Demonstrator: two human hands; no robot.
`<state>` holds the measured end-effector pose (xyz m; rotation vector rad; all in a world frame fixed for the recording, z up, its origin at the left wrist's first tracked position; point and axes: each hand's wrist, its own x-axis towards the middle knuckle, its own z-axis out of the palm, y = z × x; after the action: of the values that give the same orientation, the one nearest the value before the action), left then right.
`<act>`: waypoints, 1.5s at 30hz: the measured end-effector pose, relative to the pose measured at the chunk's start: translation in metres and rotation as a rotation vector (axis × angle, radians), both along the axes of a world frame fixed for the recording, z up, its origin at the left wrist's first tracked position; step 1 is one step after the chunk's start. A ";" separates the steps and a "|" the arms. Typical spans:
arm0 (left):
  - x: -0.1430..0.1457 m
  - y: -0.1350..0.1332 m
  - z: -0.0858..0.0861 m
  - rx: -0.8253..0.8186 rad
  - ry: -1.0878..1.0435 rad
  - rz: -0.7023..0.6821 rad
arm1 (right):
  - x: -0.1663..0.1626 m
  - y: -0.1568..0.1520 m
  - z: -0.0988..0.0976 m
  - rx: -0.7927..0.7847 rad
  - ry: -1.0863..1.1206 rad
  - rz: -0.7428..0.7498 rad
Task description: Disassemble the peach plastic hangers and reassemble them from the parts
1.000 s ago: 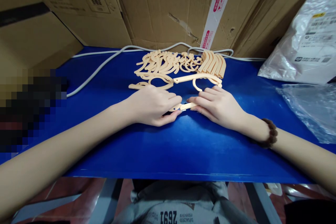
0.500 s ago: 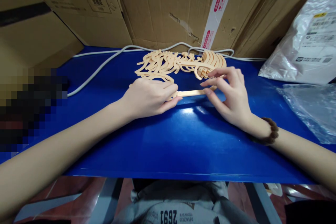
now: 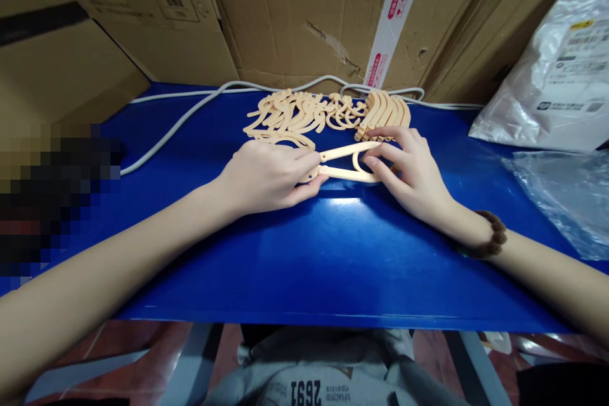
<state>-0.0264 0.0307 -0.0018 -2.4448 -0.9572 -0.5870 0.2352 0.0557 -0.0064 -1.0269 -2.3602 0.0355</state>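
Note:
My left hand [image 3: 276, 174] pinches a beige plastic joint piece [image 3: 310, 176], which looks like the centre of a folding clothes hanger; the fingers cover most of it. A lower beige arm [image 3: 345, 174] extends from that piece to the right. My right hand [image 3: 412, 168] grips the far end of an upper beige arm [image 3: 349, 151], whose holed end is close to the left fingertips. Whether that end touches the joint piece I cannot tell. A curved part [image 3: 356, 162] shows between the two arms, partly hidden by the right fingers.
Behind the hands lies a pile of beige curved pieces [image 3: 295, 113], with a row of stacked arms [image 3: 387, 108] at its right. A white cable [image 3: 181, 124] runs along the back of the blue table [image 3: 304, 260]. Cardboard boxes [image 3: 295, 19] and a plastic-wrapped parcel [image 3: 547, 89] stand around.
An arm that sloped across the pile has come down towards me with my right hand, and its holed end is now beside my left fingers. My left hand has stayed put.

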 end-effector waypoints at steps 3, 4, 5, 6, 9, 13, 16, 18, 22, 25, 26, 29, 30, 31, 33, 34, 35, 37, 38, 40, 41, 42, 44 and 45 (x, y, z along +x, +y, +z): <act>0.000 -0.002 0.001 -0.022 0.000 0.010 | 0.000 0.001 0.000 -0.017 -0.048 0.015; 0.001 -0.002 0.001 -0.030 -0.002 0.003 | 0.000 0.001 0.000 -0.022 -0.064 0.017; 0.001 -0.002 0.001 -0.039 -0.003 -0.013 | 0.000 0.001 0.000 -0.027 -0.076 0.017; 0.001 -0.003 0.002 -0.049 -0.002 -0.035 | 0.000 0.001 0.001 -0.032 -0.085 0.014; 0.001 -0.003 0.002 -0.098 0.021 -0.113 | -0.001 0.001 0.000 -0.038 -0.092 0.006; 0.001 -0.005 0.003 -0.154 0.078 -0.189 | -0.001 0.001 0.000 -0.052 -0.085 -0.015; 0.003 -0.006 0.006 -0.191 0.129 -0.208 | -0.001 0.001 -0.001 -0.059 -0.090 -0.036; 0.004 -0.005 0.008 -0.224 0.159 -0.223 | -0.001 0.002 -0.002 -0.058 -0.089 -0.047; 0.004 -0.001 0.008 -0.255 0.181 -0.259 | 0.000 0.002 -0.004 -0.046 -0.090 -0.063; 0.002 0.001 0.006 -0.243 0.175 -0.237 | 0.000 0.002 -0.004 -0.049 -0.105 -0.059; 0.002 0.002 0.005 -0.240 0.176 -0.230 | 0.000 0.002 -0.004 -0.051 -0.108 -0.057; 0.001 0.003 0.004 -0.231 0.176 -0.219 | -0.001 0.002 -0.005 -0.042 -0.108 -0.061; 0.001 0.003 0.004 -0.226 0.175 -0.218 | -0.001 0.002 -0.005 -0.038 -0.107 -0.064; 0.001 0.003 0.003 -0.220 0.170 -0.215 | -0.001 0.002 -0.005 -0.036 -0.106 -0.066; 0.000 0.004 0.003 -0.205 0.154 -0.211 | 0.000 0.003 -0.005 -0.039 -0.106 -0.073; 0.000 0.004 0.002 -0.194 0.142 -0.211 | 0.000 0.003 -0.005 -0.042 -0.106 -0.079; 0.000 0.005 0.002 -0.183 0.132 -0.211 | 0.001 0.003 -0.005 -0.046 -0.107 -0.086; -0.001 0.006 0.001 -0.164 0.119 -0.213 | 0.002 0.004 -0.005 -0.054 -0.106 -0.101; -0.001 0.006 0.000 -0.157 0.116 -0.213 | 0.002 0.004 -0.005 -0.058 -0.105 -0.108; -0.002 0.007 -0.001 -0.158 0.110 -0.211 | 0.002 0.004 -0.005 -0.061 -0.108 -0.122; -0.002 0.007 -0.001 -0.163 0.106 -0.209 | 0.002 0.004 -0.005 -0.061 -0.108 -0.127; -0.002 0.008 -0.002 -0.168 0.098 -0.207 | 0.002 0.004 -0.005 -0.059 -0.109 -0.132; -0.003 0.008 -0.003 -0.175 0.079 -0.207 | 0.002 0.003 -0.005 -0.051 -0.111 -0.140; -0.003 0.009 -0.004 -0.178 0.069 -0.206 | 0.002 0.003 -0.005 -0.042 -0.116 -0.143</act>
<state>-0.0294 0.0394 -0.0055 -2.7258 -0.7640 -0.4992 0.2368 0.0588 -0.0109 -1.2467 -2.3913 -0.0288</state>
